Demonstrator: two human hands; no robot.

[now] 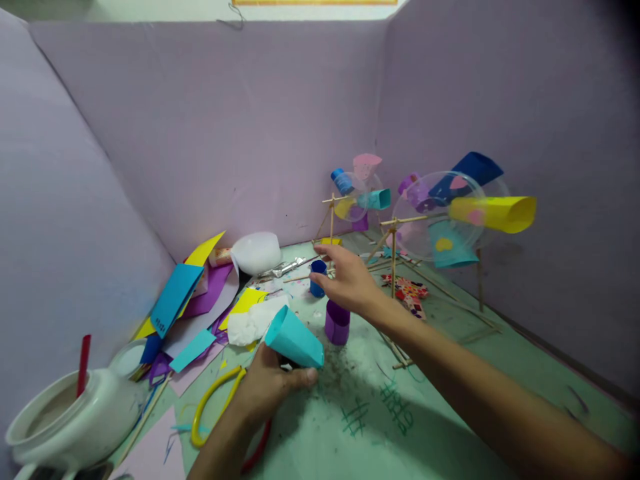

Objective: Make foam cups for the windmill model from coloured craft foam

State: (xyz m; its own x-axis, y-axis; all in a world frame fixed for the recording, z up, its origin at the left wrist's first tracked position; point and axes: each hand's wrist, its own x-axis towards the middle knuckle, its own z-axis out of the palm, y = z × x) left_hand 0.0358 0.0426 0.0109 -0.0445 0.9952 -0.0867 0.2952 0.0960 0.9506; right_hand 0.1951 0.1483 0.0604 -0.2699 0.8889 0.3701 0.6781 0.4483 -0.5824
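Note:
My left hand (265,393) grips a teal paper cup (295,337), tilted, with its wide mouth toward the upper left. My right hand (350,280) is stretched out with thumb and fingers apart. Its thumb overlaps a small blue paper cup (318,285) standing on the table; I cannot tell whether they touch. A purple paper cup (337,327) stands just below the right palm, partly covered by it. Yellow-handled scissors (203,413) lie beside my left wrist, partly hidden under the arm.
Two stick-framed wheels with clear discs (425,213) and coloured paper cups stand at the right. Coloured paper pieces (177,297), crumpled tissue (255,321) and a white bottle (257,252) lie left and back. A white pot (75,420) stands front left. Lilac walls (210,120) surround the green table.

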